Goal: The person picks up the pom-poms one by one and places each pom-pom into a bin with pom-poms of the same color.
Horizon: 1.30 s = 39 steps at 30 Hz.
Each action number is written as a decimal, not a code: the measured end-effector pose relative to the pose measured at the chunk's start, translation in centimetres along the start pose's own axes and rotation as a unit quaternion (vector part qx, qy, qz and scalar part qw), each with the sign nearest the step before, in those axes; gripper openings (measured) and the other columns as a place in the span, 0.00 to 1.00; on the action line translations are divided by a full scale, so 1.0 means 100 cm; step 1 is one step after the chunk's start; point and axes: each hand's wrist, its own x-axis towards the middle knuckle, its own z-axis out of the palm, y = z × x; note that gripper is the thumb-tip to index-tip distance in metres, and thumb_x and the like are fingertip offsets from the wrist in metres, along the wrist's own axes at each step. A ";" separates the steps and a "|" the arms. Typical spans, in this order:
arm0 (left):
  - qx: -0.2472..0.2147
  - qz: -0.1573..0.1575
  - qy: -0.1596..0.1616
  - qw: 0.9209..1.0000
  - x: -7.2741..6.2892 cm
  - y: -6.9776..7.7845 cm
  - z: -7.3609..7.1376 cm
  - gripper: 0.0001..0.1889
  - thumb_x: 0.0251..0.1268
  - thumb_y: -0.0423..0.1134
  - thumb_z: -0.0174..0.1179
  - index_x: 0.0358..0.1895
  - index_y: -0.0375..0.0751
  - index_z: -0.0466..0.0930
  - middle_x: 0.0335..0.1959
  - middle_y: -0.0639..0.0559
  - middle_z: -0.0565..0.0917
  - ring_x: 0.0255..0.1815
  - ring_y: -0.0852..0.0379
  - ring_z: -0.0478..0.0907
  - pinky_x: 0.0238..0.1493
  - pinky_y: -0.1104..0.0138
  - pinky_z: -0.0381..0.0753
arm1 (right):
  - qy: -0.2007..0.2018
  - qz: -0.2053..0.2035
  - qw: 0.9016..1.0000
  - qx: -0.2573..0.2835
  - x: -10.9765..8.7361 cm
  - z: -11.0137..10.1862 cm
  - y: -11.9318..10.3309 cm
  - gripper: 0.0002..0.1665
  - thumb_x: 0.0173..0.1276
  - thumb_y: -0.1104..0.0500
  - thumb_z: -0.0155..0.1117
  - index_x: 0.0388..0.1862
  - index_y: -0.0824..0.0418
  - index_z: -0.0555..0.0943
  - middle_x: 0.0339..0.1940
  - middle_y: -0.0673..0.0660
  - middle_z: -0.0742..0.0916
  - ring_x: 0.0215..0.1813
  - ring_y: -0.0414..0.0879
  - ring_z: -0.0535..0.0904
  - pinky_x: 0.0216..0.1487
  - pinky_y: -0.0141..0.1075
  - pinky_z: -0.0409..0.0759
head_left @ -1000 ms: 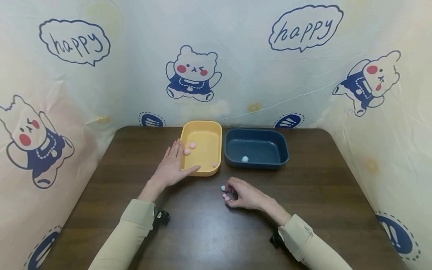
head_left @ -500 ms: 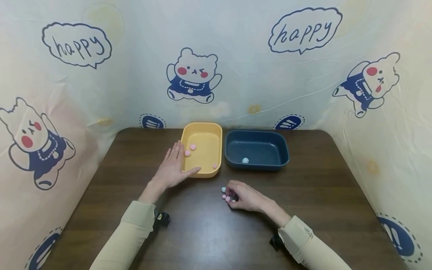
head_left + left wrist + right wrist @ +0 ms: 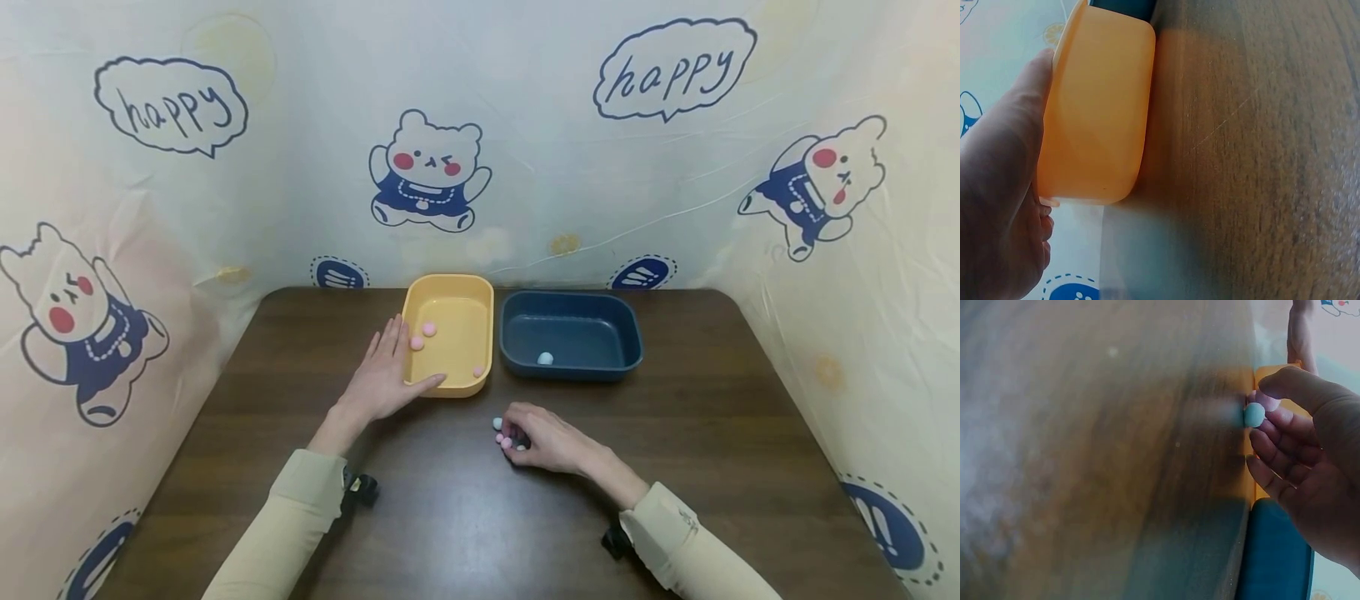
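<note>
My left hand [image 3: 378, 379] rests with straight fingers along the left rim of the yellow box [image 3: 459, 312], thumb at its near corner. In the left wrist view the hand lies along the upper edge of the box's orange-looking wall [image 3: 1100, 106]. My right hand [image 3: 551, 437] is low over the table and pinches a pink ball [image 3: 1267, 402] between thumb and index finger. Right beside it are a light blue ball [image 3: 1254, 415], another light blue ball [image 3: 498, 423] and a smaller pink ball [image 3: 499, 437]. Fingers partly hide this cluster.
A dark blue box [image 3: 570, 333] stands right of the yellow one, with a light blue ball [image 3: 545, 358] inside. Pink balls [image 3: 429, 329] lie in the yellow box. The brown table [image 3: 450, 517] ends at a cartoon-printed cloth [image 3: 525, 192].
The right hand has shifted slightly to the right among the balls, its fingers closing at the pink ball. The left hand stays on the yellow box. The head view has tilted slightly.
</note>
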 end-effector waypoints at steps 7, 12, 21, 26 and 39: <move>0.001 0.000 0.000 1.000 0.001 0.000 0.001 0.71 0.62 0.90 0.48 0.92 0.40 0.35 0.95 0.45 0.34 0.96 0.41 0.35 0.95 0.43 0.39 | 0.039 -0.022 0.999 -0.017 -0.002 -0.003 -0.003 0.08 0.77 0.54 0.74 0.47 0.52 0.82 0.41 0.46 0.82 0.42 0.39 0.77 0.44 0.30 0.80; 0.001 -0.002 -0.003 1.000 0.002 0.000 0.001 0.71 0.63 0.89 0.48 0.92 0.39 0.35 0.95 0.44 0.34 0.96 0.42 0.34 0.95 0.42 0.39 | 0.082 -0.035 0.996 -0.021 -0.002 -0.005 -0.006 0.07 0.76 0.53 0.74 0.46 0.51 0.83 0.40 0.45 0.82 0.41 0.37 0.77 0.43 0.30 0.81; 0.002 -0.003 0.003 1.000 0.001 0.001 0.001 0.71 0.62 0.90 0.48 0.92 0.39 0.36 0.95 0.44 0.34 0.96 0.41 0.36 0.95 0.43 0.40 | 0.141 -0.077 0.985 -0.059 -0.001 -0.007 -0.008 0.10 0.74 0.55 0.77 0.47 0.54 0.84 0.42 0.47 0.86 0.43 0.39 0.79 0.48 0.33 0.85; 0.004 -0.004 0.005 1.000 0.001 0.002 0.001 0.71 0.62 0.90 0.48 0.92 0.39 0.36 0.95 0.43 0.35 0.96 0.40 0.37 0.95 0.43 0.40 | 0.162 -0.090 0.979 -0.079 0.000 -0.010 -0.008 0.10 0.74 0.54 0.77 0.48 0.53 0.85 0.43 0.47 0.87 0.45 0.39 0.79 0.51 0.35 0.86; 0.005 -0.003 0.011 1.000 0.000 0.002 0.002 0.71 0.62 0.89 0.49 0.92 0.38 0.37 0.95 0.42 0.36 0.96 0.40 0.36 0.95 0.43 0.40 | 0.214 -0.121 0.965 -0.091 0.011 -0.019 -0.010 0.07 0.76 0.57 0.76 0.47 0.54 0.84 0.41 0.49 0.88 0.45 0.41 0.81 0.51 0.36 0.88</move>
